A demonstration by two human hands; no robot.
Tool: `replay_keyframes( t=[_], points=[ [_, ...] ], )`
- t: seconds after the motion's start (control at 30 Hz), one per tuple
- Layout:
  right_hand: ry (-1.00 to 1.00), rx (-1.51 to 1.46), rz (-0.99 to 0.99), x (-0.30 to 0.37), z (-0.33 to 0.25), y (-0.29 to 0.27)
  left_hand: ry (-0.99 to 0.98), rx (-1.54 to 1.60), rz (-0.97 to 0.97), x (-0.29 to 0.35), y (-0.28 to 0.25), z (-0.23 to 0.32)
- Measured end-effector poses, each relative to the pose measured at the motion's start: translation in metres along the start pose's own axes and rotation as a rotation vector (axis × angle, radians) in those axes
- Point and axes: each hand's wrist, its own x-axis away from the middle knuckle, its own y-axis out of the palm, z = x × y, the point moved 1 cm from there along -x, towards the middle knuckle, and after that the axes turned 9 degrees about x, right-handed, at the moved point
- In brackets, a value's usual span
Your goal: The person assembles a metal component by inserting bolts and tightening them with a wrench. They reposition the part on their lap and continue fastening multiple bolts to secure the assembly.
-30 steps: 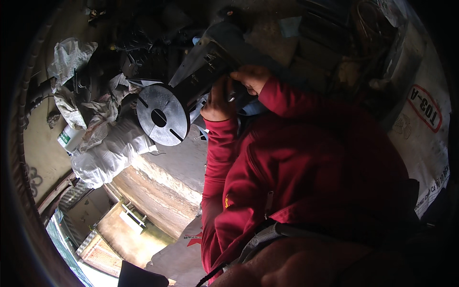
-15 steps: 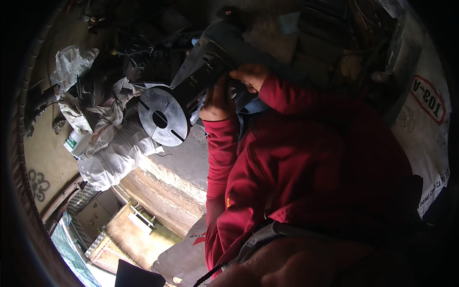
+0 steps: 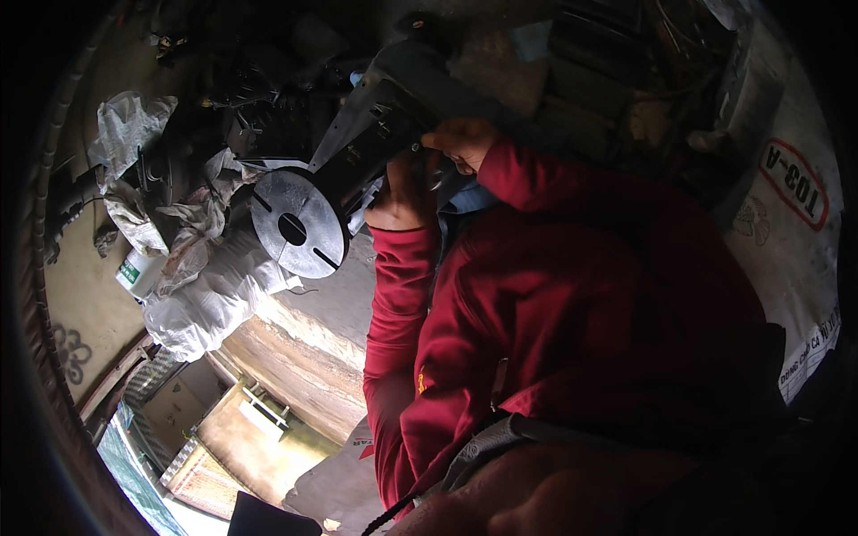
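Left hand (image 3: 402,198) and right hand (image 3: 464,144), upper centre, partly curled beside black metal bar (image 3: 365,150); I cannot tell their grip. Slotted metal disc (image 3: 313,241) left of centre.

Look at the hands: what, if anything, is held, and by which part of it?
It cannot be told: the left hand and right hand are at the lower-right edge of the dark bar, but shadow obscures any grip.
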Motion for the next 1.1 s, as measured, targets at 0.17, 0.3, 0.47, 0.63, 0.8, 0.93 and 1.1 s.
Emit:
replay_keyframes(
  t=[0.17, 0.3, 0.47, 0.63, 0.8, 0.93, 1.1],
  points=[
    [-0.037, -0.046, 0.026, -0.008, 0.013, -0.004, 0.048, -0.111, -0.069, -0.005, -0.005, 0.004],
    [-0.012, -0.075, 0.024, -0.010, 0.013, -0.003, 0.106, -0.169, -0.051, -0.006, -0.001, -0.002],
    [-0.013, -0.038, 0.035, -0.007, 0.012, -0.004, 0.100, -0.304, -0.147, -0.007, -0.003, 0.000],
    [0.012, -0.057, 0.048, -0.007, 0.010, 0.001, 0.130, -0.312, -0.044, -0.011, 0.006, 0.006],
    [-0.029, -0.041, -0.002, -0.010, 0.013, -0.002, 0.143, -0.324, -0.058, -0.007, 0.008, -0.004],
    [-0.019, -0.067, -0.007, -0.009, 0.014, -0.002, 0.163, -0.265, -0.094, -0.011, 0.000, -0.007],
    [0.009, -0.068, 0.042, -0.008, 0.011, 0.001, 0.053, -0.187, -0.136, -0.009, 0.006, -0.004]
  ],
)
